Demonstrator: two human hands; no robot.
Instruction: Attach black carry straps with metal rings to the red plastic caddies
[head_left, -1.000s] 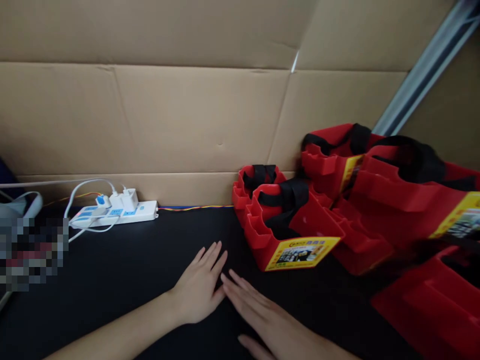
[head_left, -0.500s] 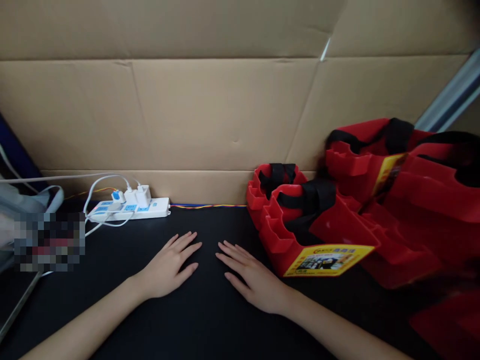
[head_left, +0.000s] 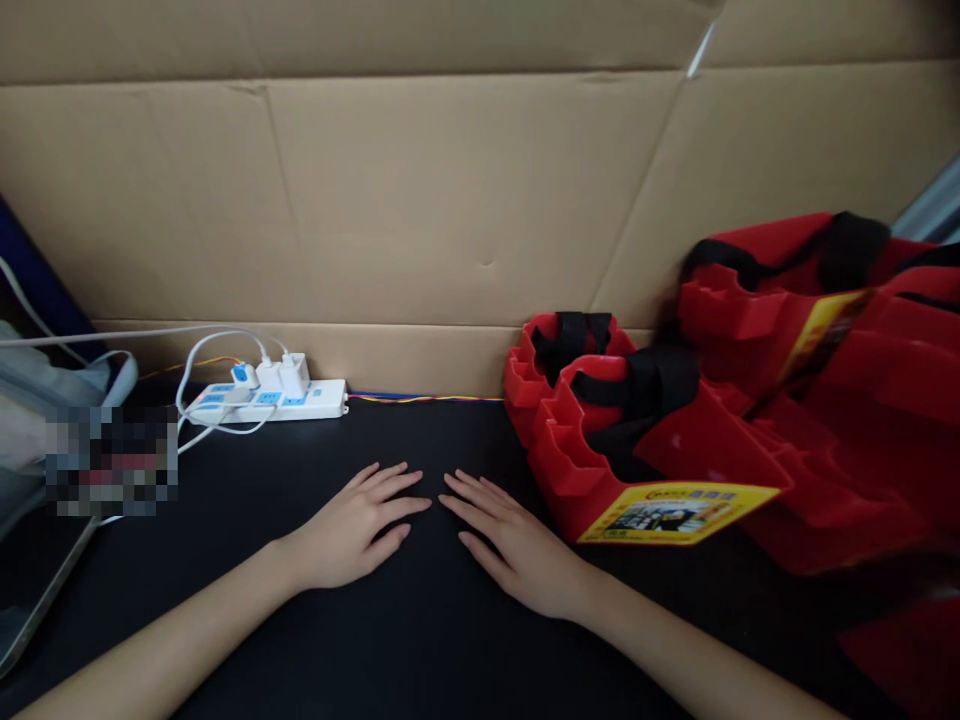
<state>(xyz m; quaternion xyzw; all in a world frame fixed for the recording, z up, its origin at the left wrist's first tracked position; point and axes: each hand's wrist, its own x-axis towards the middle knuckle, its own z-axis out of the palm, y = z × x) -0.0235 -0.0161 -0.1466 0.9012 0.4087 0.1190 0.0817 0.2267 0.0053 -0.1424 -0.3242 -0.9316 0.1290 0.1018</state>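
Note:
My left hand (head_left: 352, 530) lies flat on the black tabletop (head_left: 420, 650), palm down with its fingers apart and nothing in it. Facing it across a narrow gap, my right hand (head_left: 514, 545) also rests palm down, fingers stretched out and holding nothing. Just right of my right hand stands a red plastic holder (head_left: 562, 490) with black straps and a yellow printed label (head_left: 679, 515). A smaller-looking red holder (head_left: 525, 375) sits behind it, partly hidden.
More red strapped holders (head_left: 742, 315) crowd the right side. At the back left lies a white power strip (head_left: 322, 398) with several plugs and white cables. A cardboard wall (head_left: 465, 190) closes off the back. Coloured wires (head_left: 427, 398) run along its foot.
My left hand has shifted slightly right, closer to my right hand. The view has tilted a little, so the cardboard and power strip appear higher. Both hands stay flat.

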